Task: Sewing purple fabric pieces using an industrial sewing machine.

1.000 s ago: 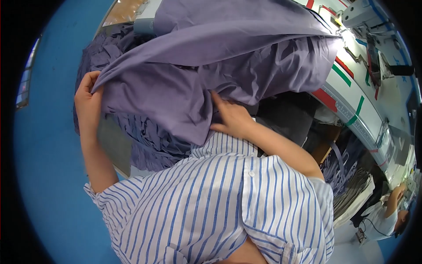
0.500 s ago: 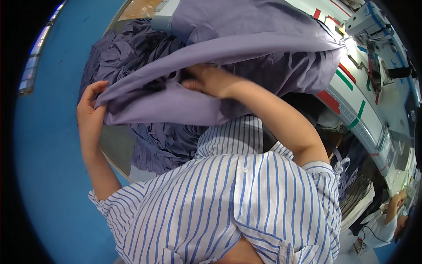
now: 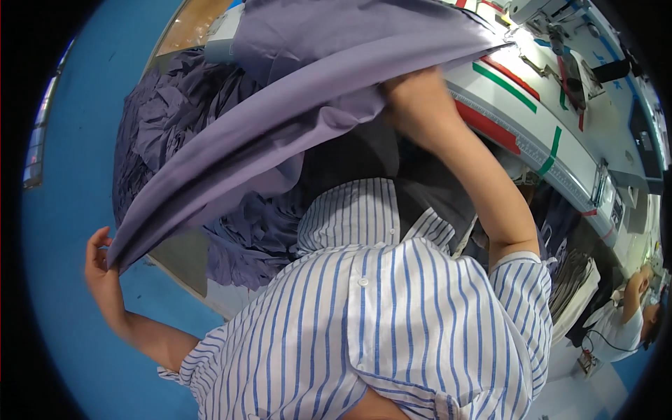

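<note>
By the left hand [image 3: 100, 262], at the lower left of the frame, the end of a purple cloth [image 3: 280, 108] is pinched between thumb and fingers. The right hand [image 3: 418, 105], at the upper middle, is slightly blurred and set against the cloth's lower edge; its fingertips are hidden by the folds, so whether anything is pinched by that grip cannot be told.

Between the hands the cloth is drawn out in a long, rolled band, sloping from the left grip up to the upper right, where its far end is lit brightly beside a machine [image 3: 533, 8]. A wider sheet of the same purple is spread above the band.

The white worktop [image 3: 581, 150] is seen at the right, its curved front edge marked by a ruler [image 3: 560, 168], with red and green strips laid near it. The right wrist is held just beside that edge. The left hand is held out over the blue floor [image 3: 77, 161], with room around it on the outer side. Behind the band, at the left, a crumpled purple heap [image 3: 161, 119] is piled; folded fabric [image 3: 574, 294] is stacked at the lower right, near a seated co-worker [image 3: 619, 325].
</note>
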A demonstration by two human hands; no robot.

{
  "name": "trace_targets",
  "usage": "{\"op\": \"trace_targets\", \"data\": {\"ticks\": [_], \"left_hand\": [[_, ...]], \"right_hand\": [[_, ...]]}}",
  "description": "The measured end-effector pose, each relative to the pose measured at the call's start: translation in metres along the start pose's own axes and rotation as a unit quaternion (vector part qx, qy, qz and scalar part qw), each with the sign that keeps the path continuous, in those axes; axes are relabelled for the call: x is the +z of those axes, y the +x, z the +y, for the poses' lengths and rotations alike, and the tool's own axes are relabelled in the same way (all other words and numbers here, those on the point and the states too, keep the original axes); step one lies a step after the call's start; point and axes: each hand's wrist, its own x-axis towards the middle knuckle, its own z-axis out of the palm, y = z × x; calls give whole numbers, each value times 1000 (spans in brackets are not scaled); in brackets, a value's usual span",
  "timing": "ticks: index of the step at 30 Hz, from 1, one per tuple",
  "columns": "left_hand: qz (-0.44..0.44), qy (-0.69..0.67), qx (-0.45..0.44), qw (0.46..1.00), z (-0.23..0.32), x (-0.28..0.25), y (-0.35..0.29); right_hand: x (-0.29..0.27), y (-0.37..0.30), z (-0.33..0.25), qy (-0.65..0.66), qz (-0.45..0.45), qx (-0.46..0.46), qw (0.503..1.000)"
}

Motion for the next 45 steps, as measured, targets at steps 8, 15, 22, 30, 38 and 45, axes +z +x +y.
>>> {"op": "trace_targets", "data": {"ticks": [8, 15, 22, 30, 38, 45], "left_hand": [[-294, 42, -16, 955, -65, 87, -3], [-310, 246, 174, 902, -20, 177, -20], [-152, -24, 401, 903, 125, 304, -16], [-83, -9, 413, 907, 130, 376, 9], [-47, -27, 437, 898, 157, 390, 18], [-19, -35, 443, 896, 167, 385, 12]], "right_hand": [[37, -28, -33, 22, -11, -148, 989], [54, -70, -21, 119, 157, -211, 957], [80, -100, -32, 127, 180, -169, 961], [97, -90, -6, 62, 226, -157, 959], [52, -146, -19, 202, 292, -164, 921], [101, -173, 10, 67, 309, -29, 948]]}}
